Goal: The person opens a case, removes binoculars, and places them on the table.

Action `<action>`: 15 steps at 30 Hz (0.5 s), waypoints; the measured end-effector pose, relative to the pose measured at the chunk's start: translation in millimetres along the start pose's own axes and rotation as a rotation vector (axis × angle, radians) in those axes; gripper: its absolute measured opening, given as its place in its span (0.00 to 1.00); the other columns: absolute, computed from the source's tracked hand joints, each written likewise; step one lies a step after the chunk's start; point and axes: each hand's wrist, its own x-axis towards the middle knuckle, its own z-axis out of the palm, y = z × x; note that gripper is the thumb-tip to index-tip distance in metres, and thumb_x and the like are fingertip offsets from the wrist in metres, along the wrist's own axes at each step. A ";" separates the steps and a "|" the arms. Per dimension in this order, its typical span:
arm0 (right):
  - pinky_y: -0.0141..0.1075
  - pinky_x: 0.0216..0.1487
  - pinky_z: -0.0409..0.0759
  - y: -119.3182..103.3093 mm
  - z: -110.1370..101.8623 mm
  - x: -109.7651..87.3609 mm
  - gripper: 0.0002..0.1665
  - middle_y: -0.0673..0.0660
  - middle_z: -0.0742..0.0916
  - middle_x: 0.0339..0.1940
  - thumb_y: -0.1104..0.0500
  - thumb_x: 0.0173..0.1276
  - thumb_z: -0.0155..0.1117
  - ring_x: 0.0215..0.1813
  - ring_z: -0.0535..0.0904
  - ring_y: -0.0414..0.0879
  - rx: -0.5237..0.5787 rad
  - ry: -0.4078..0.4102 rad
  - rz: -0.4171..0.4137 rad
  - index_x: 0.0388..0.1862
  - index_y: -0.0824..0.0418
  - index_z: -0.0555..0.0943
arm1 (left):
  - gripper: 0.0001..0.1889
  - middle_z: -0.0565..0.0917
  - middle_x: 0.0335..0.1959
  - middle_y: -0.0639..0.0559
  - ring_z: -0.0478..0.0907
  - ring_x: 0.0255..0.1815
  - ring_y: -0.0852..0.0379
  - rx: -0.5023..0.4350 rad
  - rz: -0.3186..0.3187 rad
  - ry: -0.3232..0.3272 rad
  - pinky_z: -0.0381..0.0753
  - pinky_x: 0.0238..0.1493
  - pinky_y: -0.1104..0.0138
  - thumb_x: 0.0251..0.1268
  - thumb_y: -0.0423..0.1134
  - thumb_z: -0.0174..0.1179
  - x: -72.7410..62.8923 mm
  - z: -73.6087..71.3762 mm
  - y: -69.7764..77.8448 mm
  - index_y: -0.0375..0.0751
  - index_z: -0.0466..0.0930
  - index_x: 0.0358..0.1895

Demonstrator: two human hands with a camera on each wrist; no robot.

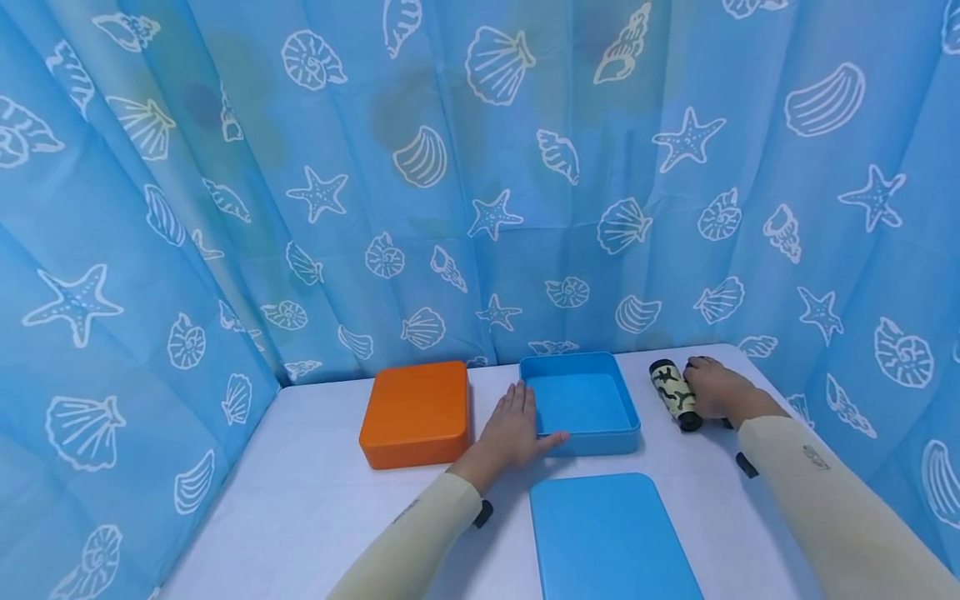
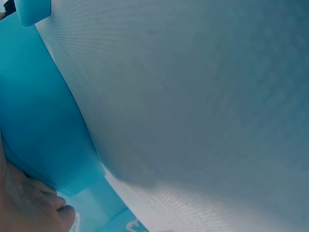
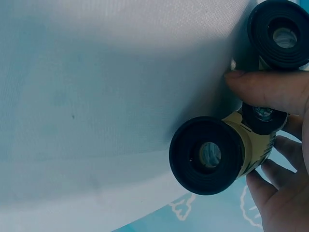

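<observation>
Here are the binoculars (image 1: 672, 392), camouflage-patterned, over at the right side of the white table (image 1: 300, 500), and the right hand (image 1: 717, 390) has them gripped across the middle. From the right wrist, look at that: thumb (image 3: 270, 89) between the two black eyepieces, fingers round the far side, a hold that probably keeps both barrels under control at once. Whether they rest fully on the cloth, I cannot tell. Just to their left, apart from them, sits the open blue box (image 1: 596, 445), nothing visible inside. And the left hand (image 1: 512, 433) is there, grasping nothing, fingers laid out along the box's left wall, thumb spread across the near corner, likely to steady it. Nearer the person, the blue lid (image 1: 611, 533) lies flat, off the box, leaving its top uncovered. Farther left, the flat-topped orange box (image 1: 416, 408) stands alone before the shell-print curtain (image 1: 525, 250).
</observation>
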 end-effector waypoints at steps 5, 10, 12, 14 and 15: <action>0.63 0.66 0.55 6.4 1.8 -2.4 0.38 0.77 0.61 0.70 0.68 0.55 0.70 0.71 0.51 0.74 0.055 -0.002 0.008 0.64 0.78 0.68 | 0.62 0.43 0.79 0.45 0.41 0.78 0.47 0.006 0.005 0.004 0.48 0.73 0.54 0.49 0.85 0.29 1.1 2.1 0.0 0.41 0.41 0.79; 0.65 0.65 0.54 11.5 2.3 -7.5 0.42 0.77 0.58 0.71 0.71 0.52 0.70 0.70 0.50 0.75 0.128 0.002 0.032 0.67 0.78 0.66 | 0.62 0.43 0.79 0.45 0.41 0.78 0.47 0.008 0.011 0.009 0.48 0.73 0.55 0.49 0.85 0.29 0.7 1.7 1.1 0.40 0.41 0.79; 0.66 0.64 0.54 12.7 2.5 -9.1 0.43 0.77 0.58 0.71 0.71 0.50 0.72 0.70 0.51 0.76 0.147 0.011 0.033 0.67 0.78 0.66 | 0.62 0.43 0.79 0.45 0.41 0.78 0.47 0.009 0.013 0.011 0.48 0.73 0.55 0.49 0.85 0.28 0.2 0.5 1.7 0.40 0.41 0.79; 0.66 0.64 0.55 13.5 2.5 -10.4 0.44 0.77 0.58 0.71 0.71 0.49 0.73 0.70 0.52 0.76 0.152 0.019 0.027 0.66 0.77 0.66 | 0.62 0.42 0.79 0.45 0.41 0.78 0.47 0.008 0.013 0.009 0.48 0.73 0.55 0.49 0.85 0.28 -0.2 -0.8 2.3 0.40 0.41 0.79; 0.66 0.64 0.55 13.8 2.6 -10.8 0.44 0.77 0.58 0.71 0.72 0.49 0.73 0.70 0.52 0.76 0.155 0.022 0.025 0.66 0.77 0.67 | 0.62 0.42 0.79 0.45 0.41 0.78 0.47 0.008 0.014 0.008 0.48 0.73 0.55 0.49 0.85 0.28 -0.2 -1.4 2.6 0.40 0.41 0.79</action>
